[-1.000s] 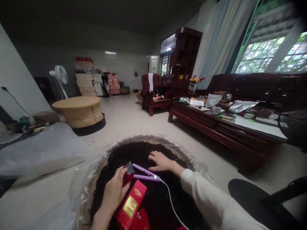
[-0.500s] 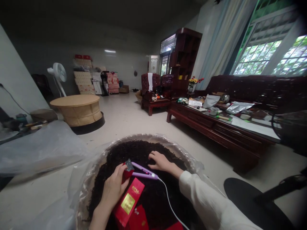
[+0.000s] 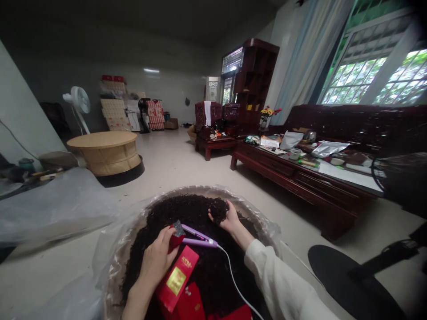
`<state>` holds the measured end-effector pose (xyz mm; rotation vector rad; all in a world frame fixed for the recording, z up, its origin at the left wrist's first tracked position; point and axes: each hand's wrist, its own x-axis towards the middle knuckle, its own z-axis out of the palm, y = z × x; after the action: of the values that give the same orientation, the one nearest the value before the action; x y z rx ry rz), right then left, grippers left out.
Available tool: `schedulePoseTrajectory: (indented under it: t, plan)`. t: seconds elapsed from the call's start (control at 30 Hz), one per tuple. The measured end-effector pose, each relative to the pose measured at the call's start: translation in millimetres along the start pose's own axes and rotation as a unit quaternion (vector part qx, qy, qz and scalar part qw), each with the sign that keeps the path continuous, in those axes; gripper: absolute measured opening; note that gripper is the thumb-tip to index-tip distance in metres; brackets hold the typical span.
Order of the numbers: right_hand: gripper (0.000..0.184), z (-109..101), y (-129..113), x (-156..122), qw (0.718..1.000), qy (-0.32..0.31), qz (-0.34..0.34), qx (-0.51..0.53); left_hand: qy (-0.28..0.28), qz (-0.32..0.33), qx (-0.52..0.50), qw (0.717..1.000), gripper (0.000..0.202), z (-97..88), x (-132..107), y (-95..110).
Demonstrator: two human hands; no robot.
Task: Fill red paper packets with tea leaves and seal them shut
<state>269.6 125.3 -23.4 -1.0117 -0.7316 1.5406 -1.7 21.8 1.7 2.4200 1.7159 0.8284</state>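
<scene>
My right hand (image 3: 230, 218) lay flat before; now it is cupped, palm up, and holds tea leaves (image 3: 218, 210). My left hand (image 3: 156, 260) still pinches the red packet (image 3: 174, 241) by the purple sealer (image 3: 198, 237). The basket rim (image 3: 263, 218) is just beside my right hand, and there is open floor (image 3: 187, 169) past it.

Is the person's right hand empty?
No, the right hand cups a clump of dark loose tea leaves in its palm.

Gold print on red packet (image 3: 176, 278), unreadable
</scene>
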Motion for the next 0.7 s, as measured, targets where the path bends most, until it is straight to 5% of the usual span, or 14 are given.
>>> schedulePoseTrajectory:
  t: [0.17,0.53,0.7]
  plan:
    - [0.048,8,-1,-9,0.976,-0.002,0.087,0.200,-0.009,0.008,-0.003,1.000,0.033,-3.7,1,0]
    - [0.029,9,0,-7,0.975,0.006,0.082,0.204,-0.035,0.039,-0.044,0.998,0.033,-14.6,6,-3]
    - [0.028,38,-8,-16,0.963,-0.015,0.087,0.255,-0.035,0.021,-0.011,0.999,0.038,-12.6,10,3]
